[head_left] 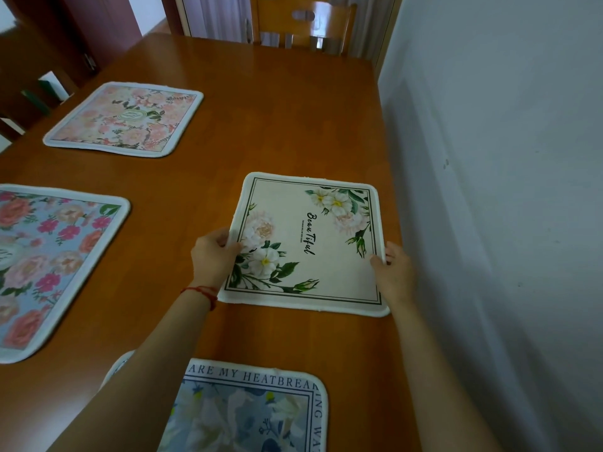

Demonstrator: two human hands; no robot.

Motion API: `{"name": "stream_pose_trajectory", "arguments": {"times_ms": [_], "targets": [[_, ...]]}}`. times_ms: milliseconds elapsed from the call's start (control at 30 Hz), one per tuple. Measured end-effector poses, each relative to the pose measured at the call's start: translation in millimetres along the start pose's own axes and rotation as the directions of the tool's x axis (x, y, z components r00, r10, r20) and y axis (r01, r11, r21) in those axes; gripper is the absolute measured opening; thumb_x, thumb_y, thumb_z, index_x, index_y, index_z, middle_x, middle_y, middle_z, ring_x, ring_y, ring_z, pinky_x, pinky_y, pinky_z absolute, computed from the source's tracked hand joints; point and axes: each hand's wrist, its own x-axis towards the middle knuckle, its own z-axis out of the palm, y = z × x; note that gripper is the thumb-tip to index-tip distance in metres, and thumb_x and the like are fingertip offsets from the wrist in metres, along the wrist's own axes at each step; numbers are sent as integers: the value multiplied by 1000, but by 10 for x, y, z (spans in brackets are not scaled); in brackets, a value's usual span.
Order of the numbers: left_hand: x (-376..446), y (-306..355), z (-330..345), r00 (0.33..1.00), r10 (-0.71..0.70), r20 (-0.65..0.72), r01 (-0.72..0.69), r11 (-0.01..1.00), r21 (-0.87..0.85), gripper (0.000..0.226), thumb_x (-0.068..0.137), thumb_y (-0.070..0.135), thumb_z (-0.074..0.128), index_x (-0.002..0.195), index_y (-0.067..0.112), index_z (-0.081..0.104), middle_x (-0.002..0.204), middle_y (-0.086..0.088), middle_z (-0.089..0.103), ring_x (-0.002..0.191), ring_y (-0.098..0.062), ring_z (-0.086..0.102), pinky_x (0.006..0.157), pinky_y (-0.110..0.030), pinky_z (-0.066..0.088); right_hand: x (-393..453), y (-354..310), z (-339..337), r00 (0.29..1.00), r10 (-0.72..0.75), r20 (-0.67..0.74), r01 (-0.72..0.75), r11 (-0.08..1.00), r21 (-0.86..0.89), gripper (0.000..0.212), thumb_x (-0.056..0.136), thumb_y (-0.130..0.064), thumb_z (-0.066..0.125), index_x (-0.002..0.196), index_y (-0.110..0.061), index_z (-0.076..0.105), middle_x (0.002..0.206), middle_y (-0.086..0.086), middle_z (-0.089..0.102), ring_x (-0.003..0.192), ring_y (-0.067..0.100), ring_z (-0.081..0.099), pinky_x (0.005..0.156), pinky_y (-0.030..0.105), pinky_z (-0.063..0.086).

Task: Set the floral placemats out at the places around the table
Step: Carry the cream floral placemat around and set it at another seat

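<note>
Cream placemat (306, 246) with white flowers and the word "Beautiful", flat on the wooden table (261, 119) close to the wall (489, 158) on the right. Left hand (213, 256) pinching its left edge, thumb on top and fingers curled under. Right hand (393, 272) at its right edge, thumb on the top face, fingers seemingly tucked beneath, though hard to make out. Red string bracelet (202, 293) on the left wrist. Pink placemat (125, 119) far left, blue rose placemat (49, 262) at the left side, blue lettered placemat (254, 409) nearest, partly under the left forearm. Wooden chair (301, 24) at the far end.
</note>
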Motion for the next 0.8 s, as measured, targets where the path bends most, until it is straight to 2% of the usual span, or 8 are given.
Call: {"name": "stream_pose_trajectory", "arguments": {"times_ms": [133, 167, 267, 333, 400, 500, 633, 800], "targets": [[7, 13, 4, 997, -69, -43, 67, 996, -60, 34, 82, 2, 64, 115, 0, 62, 115, -17, 64, 96, -24, 59, 80, -27, 43, 36, -10, -33, 997, 62, -45, -60, 996, 59, 30, 87, -1, 54, 115, 8, 52, 115, 17, 59, 89, 17, 52, 56, 8, 37], [18, 2, 4, 995, -91, -51, 87, 993, -77, 33, 80, 1, 65, 114, 0, 62, 115, -17, 64, 99, -26, 60, 81, -27, 44, 47, -9, -41, 995, 82, -58, -78, 995, 66, 30, 87, 0, 54, 115, 10, 52, 116, 18, 59, 92, 20, 54, 60, 9, 39], [39, -33, -2, 988, -136, -71, 128, 986, -109, 32, 79, 0, 66, 111, 1, 64, 112, -16, 65, 96, -24, 59, 82, -28, 44, 77, -5, -64, 989, 126, -82, -120, 990, 75, 31, 84, 1, 57, 110, 17, 51, 113, 24, 60, 103, 36, 57, 81, 35, 46], [46, -54, -6, 988, -140, -65, 132, 985, -116, 31, 78, 0, 66, 109, 1, 65, 112, -16, 66, 95, -24, 60, 82, -30, 46, 90, -1, -70, 987, 135, -91, -128, 988, 83, 31, 82, 2, 59, 107, 19, 52, 110, 27, 61, 101, 40, 57, 85, 42, 46], [46, -65, -5, 988, -145, -52, 138, 983, -120, 30, 79, 1, 66, 109, 2, 66, 110, -16, 66, 91, -23, 60, 80, -32, 48, 94, 21, -72, 986, 142, -87, -134, 987, 90, 28, 82, 2, 60, 105, 17, 56, 109, 25, 63, 96, 37, 59, 79, 38, 47], [53, -67, -2, 986, -162, -45, 154, 977, -144, 29, 79, 2, 67, 108, 3, 66, 109, -15, 67, 88, -24, 61, 79, -35, 51, 66, 30, -64, 992, 111, -63, -105, 990, 89, 26, 83, 0, 60, 108, 4, 62, 108, 20, 65, 83, 23, 58, 65, 22, 44], [67, -93, 4, 983, -183, -27, 175, 967, -187, 29, 77, 3, 69, 106, 4, 67, 105, -15, 68, 82, -23, 62, 77, -35, 52, 69, 40, -55, 991, 119, -65, -110, 986, 125, 28, 83, -1, 62, 110, 1, 63, 109, 18, 66, 87, 25, 61, 71, 24, 44], [64, -106, 10, 975, -222, -3, 216, 952, -217, 27, 76, 4, 70, 103, 5, 67, 100, -14, 69, 80, -27, 65, 76, -39, 55, 88, 75, -73, 988, 148, -45, -139, 978, 153, 26, 82, -5, 64, 108, -1, 64, 104, 16, 67, 79, 19, 59, 69, 25, 46]]}}
